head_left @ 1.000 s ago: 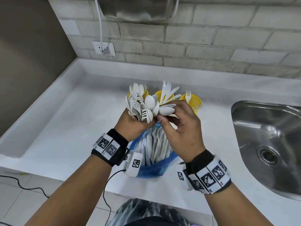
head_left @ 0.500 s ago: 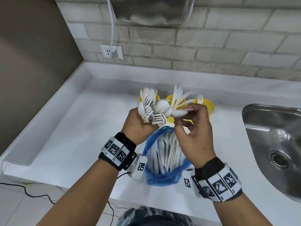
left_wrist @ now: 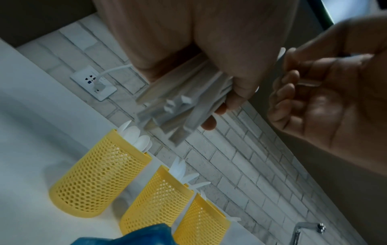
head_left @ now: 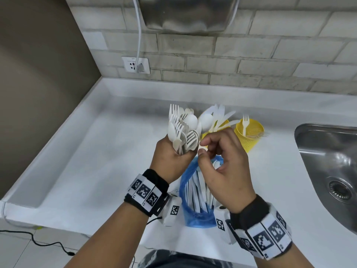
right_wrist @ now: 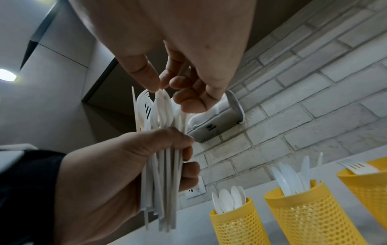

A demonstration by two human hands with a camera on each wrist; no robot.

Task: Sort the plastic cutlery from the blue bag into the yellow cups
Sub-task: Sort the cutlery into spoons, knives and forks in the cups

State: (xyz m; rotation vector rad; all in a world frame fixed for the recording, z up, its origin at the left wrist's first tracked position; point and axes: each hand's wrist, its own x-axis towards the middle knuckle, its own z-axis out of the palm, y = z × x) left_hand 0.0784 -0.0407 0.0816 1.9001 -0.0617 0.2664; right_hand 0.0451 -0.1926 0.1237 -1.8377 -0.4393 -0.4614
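Observation:
My left hand grips a fanned bundle of white forks and spoons by the handles, above the blue bag, which stands open with more cutlery inside. My right hand is at the bundle's right edge. In the right wrist view its thumb and forefinger pinch the top of one white piece in the bundle. Three yellow mesh cups stand behind: spoons, knives, forks. In the head view the fork cup is at the right; the spoon cup is hidden.
A steel sink lies in the white counter to the right, with a tap at its back. On the brick wall are a socket with a white cable and a metal unit. A raised lip edges the counter's left.
My right hand has left the spoon bowl that stuck out to the right and now pinches a piece lower at the bundle's edge. The left hand still holds the bundle.

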